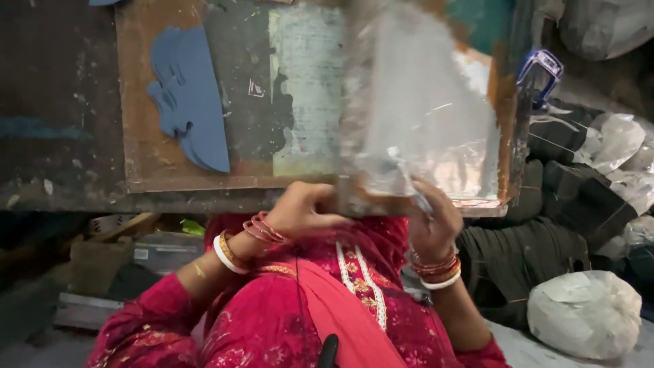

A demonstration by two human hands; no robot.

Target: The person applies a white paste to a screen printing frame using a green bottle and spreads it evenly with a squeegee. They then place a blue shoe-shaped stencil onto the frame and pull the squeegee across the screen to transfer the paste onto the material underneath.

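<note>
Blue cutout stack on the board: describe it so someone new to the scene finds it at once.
Start at the worn brown board lying on the dark workbench, ahead of the person's two hands. On its left part lies a stack of flat blue cutouts with wavy, scalloped left edges. It is the only matte blue shape there; the clear plastic bag in the hands is shiny and see-through.
</note>
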